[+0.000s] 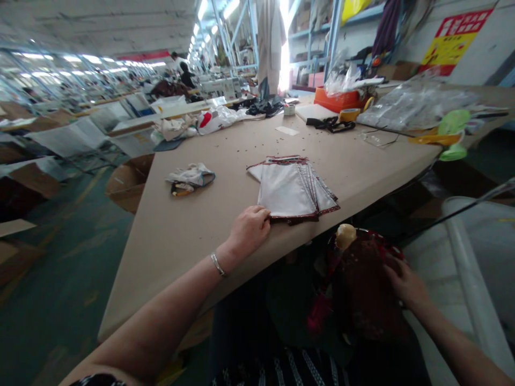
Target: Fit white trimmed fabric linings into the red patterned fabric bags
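While the left hand [251, 228] pinches the corner of a fanned stack of white, brown-edged cloth pieces [287, 190] — flat on the beige table [193, 230] — the right hand [404, 279] touches dark red fabric [364, 284] below. Its grip is unclear.

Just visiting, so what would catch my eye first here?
Probably the fanned white, brown-edged cloths on the table, the left hand at their near corner. Next, the orange bin near the table's far edge and the red-and-yellow poster on the wall at upper right.
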Demonstrator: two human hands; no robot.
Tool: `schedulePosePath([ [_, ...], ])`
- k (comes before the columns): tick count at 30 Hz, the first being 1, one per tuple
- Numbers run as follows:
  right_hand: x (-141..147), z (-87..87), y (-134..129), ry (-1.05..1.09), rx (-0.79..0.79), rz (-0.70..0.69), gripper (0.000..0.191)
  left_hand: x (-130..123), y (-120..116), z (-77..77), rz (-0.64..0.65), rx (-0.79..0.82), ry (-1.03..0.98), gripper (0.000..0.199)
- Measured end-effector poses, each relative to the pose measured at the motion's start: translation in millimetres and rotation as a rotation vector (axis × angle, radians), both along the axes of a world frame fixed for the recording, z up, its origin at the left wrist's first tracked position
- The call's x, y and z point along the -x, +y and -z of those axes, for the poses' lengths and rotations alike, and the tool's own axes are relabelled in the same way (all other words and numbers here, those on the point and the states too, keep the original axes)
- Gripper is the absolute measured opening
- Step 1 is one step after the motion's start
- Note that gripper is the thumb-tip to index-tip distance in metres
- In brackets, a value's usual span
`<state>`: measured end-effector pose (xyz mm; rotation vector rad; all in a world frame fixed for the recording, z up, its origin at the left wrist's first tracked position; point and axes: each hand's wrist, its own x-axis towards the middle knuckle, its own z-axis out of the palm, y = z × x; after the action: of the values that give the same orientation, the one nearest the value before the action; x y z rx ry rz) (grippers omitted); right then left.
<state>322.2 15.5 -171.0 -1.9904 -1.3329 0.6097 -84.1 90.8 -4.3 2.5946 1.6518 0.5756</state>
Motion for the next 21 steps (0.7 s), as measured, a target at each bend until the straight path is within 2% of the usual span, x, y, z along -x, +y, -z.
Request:
schedulePosePath([
  [1, 6, -9.5, 1, 0.009, -0.021, 0.020, 0.053, -2, 2, -2.1, -0.008, 0.003, 0.021, 0.022],
  [2, 14, -26.9, 5, 0.016, -0.080, 0.027, 0.053, -4, 4, -4.7, -0.027, 0.000, 0.034, 0.022],
  [4, 41, -79.1, 14, 0.004, -0.308, -0.031, 0.045, -9, 8, -11.8, -0.080, -0.023, 0.022, 0.020],
  [5, 59, -109.1, 20, -0.067, -0.444, -0.129, 0.038, -12, 9, -16.1, -0.104, -0.048, -0.003, 0.019],
  [7, 105, -164.1, 34, -0.167, -0.667, -0.441, 0.026, -19, 11, -25.7, -0.126, -0.111, -0.066, 0.017],
  [8, 129, -185.1, 41, -0.206, -0.717, -0.579, 0.024, -22, 11, -30.5, -0.123, -0.142, -0.087, 0.016],
  [9, 153, -200.5, 49, -0.277, -0.693, -0.676, 0.024, -25, 11, -35.1, -0.115, -0.167, -0.097, 0.015],
  [11, 192, -215.1, 65, -0.417, -0.597, -0.777, 0.032, -29, 8, -43.0, -0.100, -0.195, -0.086, 0.015],
  [14, 220, -212.5, 89, -0.622, -0.472, -0.805, 0.028, -27, 0, -50.3, -0.096, -0.200, -0.017, 0.015],
  [17, 214, -207.2, 102, -0.764, -0.375, -0.731, 0.027, -17, -10, -50.7, -0.101, -0.195, 0.089, 0.018],
  [21, 192, -212.2, 99, -0.722, -0.175, -0.611, 0.027, -4, -25, -38.9, -0.120, -0.110, 0.216, 0.018],
])
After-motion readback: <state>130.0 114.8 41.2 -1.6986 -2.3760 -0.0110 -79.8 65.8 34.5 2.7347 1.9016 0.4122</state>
